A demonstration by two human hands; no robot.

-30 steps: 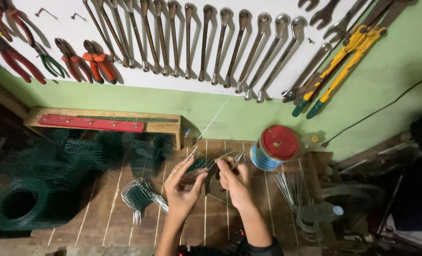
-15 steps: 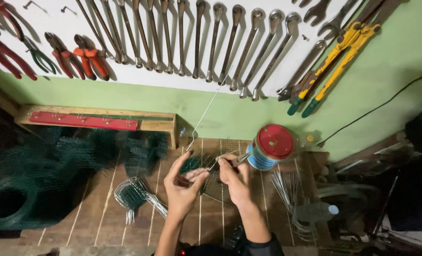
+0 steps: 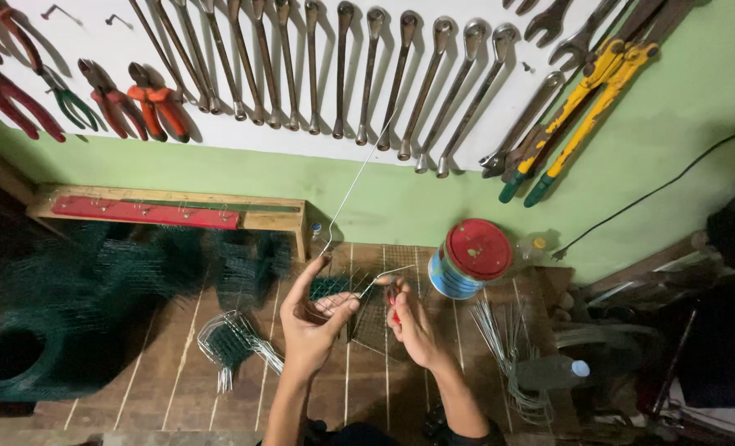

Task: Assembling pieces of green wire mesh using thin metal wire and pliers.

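Compared with a second ago: left hand lifted, thumb and forefinger now pinched on a long thin wire that runs up toward 1 o'clock across the wall of hanging wrenches. Wire end bent over a small green mesh piece, held between both hands at bench centre. Suggests the wire drawn out and being worked into the mesh rather than merely gripped.

Right hand closed around a small red-handled tool, possibly pliers; hard to tell from this angle. Tip meeting the bent wire.

At 2 o'clock from the hands, a round can, red lid, blue-and-white label band. Clear plastic bottle with white cap lying at 4 o'clock beside a bundle of cut wires. Red strip on a wooden rack at 10 o'clock. Green mesh roll at 8 o'clock.
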